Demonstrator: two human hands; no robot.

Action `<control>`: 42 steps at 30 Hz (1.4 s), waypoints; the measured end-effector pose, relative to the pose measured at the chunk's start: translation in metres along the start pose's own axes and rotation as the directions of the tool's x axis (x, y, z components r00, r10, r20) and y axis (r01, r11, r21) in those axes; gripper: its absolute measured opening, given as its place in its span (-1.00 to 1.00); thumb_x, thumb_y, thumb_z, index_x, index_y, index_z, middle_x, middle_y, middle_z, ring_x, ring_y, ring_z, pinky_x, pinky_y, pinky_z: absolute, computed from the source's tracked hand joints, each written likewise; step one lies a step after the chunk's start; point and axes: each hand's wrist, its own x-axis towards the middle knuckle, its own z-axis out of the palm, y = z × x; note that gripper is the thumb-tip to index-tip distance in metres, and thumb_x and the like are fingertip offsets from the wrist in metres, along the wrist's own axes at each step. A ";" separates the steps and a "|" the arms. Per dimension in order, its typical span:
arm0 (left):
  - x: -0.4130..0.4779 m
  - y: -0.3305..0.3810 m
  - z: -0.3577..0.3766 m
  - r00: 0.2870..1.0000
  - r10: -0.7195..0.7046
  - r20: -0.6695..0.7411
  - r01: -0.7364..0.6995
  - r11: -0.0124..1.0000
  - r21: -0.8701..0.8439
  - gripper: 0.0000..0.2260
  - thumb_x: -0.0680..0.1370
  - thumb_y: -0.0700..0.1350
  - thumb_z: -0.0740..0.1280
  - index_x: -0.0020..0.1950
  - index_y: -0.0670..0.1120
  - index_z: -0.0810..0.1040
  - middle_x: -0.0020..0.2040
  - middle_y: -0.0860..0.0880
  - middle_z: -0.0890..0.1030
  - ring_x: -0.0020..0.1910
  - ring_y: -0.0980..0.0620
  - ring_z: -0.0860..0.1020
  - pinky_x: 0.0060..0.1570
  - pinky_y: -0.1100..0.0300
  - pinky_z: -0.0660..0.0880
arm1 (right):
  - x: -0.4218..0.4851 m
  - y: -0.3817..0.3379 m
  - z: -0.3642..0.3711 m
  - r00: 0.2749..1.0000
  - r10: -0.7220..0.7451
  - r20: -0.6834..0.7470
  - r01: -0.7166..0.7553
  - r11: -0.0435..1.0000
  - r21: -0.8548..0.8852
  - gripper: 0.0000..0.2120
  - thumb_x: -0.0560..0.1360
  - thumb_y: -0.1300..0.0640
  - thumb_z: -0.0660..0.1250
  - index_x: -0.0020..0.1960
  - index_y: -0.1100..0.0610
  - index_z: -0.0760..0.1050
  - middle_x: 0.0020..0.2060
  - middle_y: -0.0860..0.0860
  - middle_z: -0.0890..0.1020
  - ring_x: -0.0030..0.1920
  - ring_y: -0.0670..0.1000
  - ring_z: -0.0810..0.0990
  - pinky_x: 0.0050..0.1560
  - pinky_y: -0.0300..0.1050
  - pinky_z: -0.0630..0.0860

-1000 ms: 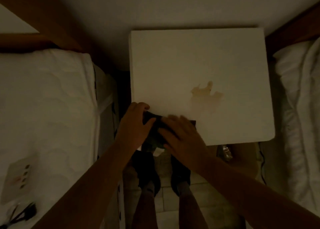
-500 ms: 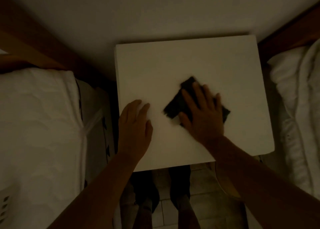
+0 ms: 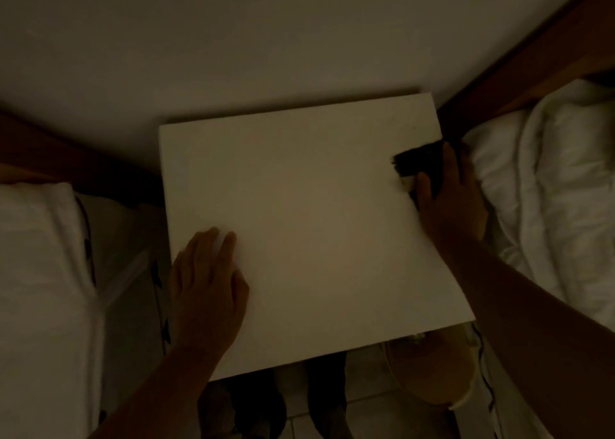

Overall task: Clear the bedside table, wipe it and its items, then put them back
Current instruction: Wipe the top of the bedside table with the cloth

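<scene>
The white bedside table [image 3: 316, 212] fills the middle of the dim view, its square top bare of objects and set against a pale wall [image 3: 266, 39]. A dark cloth [image 3: 416, 162] lies at the table's right edge, toward the far corner, partly hanging past the edge and blurred at its left end.

The right hand [image 3: 449, 202] presses down on that cloth, fingers spread over it and reaching toward the wall, thumb on the table side; it is flat on the fabric rather than clenched (whether any fingers curl under the edge cannot be told). The left hand [image 3: 206, 289] rests palm-down on the near left part of the top, fingers loosely together and holding nothing, its heel at the table's left edge.

Both forearms come in from the bottom of the frame. To the left of the table lies a bed with white bedding [image 3: 40, 289], with a dark gap between them; to the right, rumpled white bedding [image 3: 549, 189] lies just beside the cloth hand, under a brown wooden headboard [image 3: 532, 59]. Below the near edge, dark shoes [image 3: 326, 402] stand on a tiled floor, and a round tan object [image 3: 429, 372] sits beside them, too dim to identify.
</scene>
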 end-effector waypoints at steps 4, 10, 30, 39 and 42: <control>0.001 0.001 -0.001 1.000 -0.004 0.009 0.003 0.999 0.033 -0.51 0.54 -0.06 0.10 0.47 -0.14 0.32 0.46 -0.22 0.31 0.44 -0.26 0.28 0.38 -0.22 0.23 | -0.041 0.012 -0.004 0.999 0.044 0.021 -0.044 0.999 0.000 -0.38 0.60 -0.20 0.03 0.58 -0.08 -0.05 0.56 0.07 0.14 0.46 0.21 0.28 0.30 0.21 0.38; 0.002 0.006 -0.005 0.999 -0.026 0.035 0.024 0.998 0.060 -0.50 0.53 -0.06 0.11 0.46 -0.16 0.32 0.46 -0.22 0.31 0.44 -0.25 0.26 0.38 -0.23 0.24 | -0.128 0.059 0.004 0.997 0.050 0.051 -0.045 0.995 -0.084 -0.37 0.59 -0.19 -0.03 0.59 0.03 -0.03 0.55 0.16 0.13 0.50 0.23 0.20 0.44 0.23 0.23; 0.003 0.004 -0.004 0.998 -0.031 0.058 0.028 0.998 0.049 -0.51 0.54 -0.05 0.09 0.46 -0.12 0.35 0.46 -0.21 0.33 0.46 -0.24 0.27 0.41 -0.21 0.22 | 0.028 -0.091 0.024 0.960 -0.280 0.021 0.278 0.937 -0.210 -0.38 0.59 -0.17 -0.04 0.57 0.08 0.06 0.57 0.15 0.10 0.55 0.25 0.06 0.51 0.29 0.02; 0.000 0.001 -0.001 0.992 -0.083 0.100 0.077 0.995 0.064 -0.45 0.56 0.04 0.07 0.44 -0.28 0.32 0.43 -0.30 0.35 0.41 -0.28 0.31 0.37 -0.18 0.29 | -0.100 -0.261 0.077 0.629 -0.755 0.187 0.768 0.641 0.005 -0.42 0.58 -0.16 0.11 0.54 0.03 0.18 0.57 0.08 0.14 0.55 0.22 0.05 0.48 0.30 0.05; 0.001 0.001 -0.003 0.990 -0.108 0.087 0.103 0.993 0.059 -0.41 0.55 0.08 0.08 0.46 -0.27 0.24 0.42 -0.30 0.33 0.40 -0.28 0.31 0.35 -0.14 0.30 | -0.091 -0.266 0.079 0.540 -0.820 0.192 0.834 0.551 0.008 -0.40 0.58 -0.19 0.07 0.56 -0.01 0.14 0.57 0.07 0.12 0.56 0.19 0.03 0.52 0.26 -0.03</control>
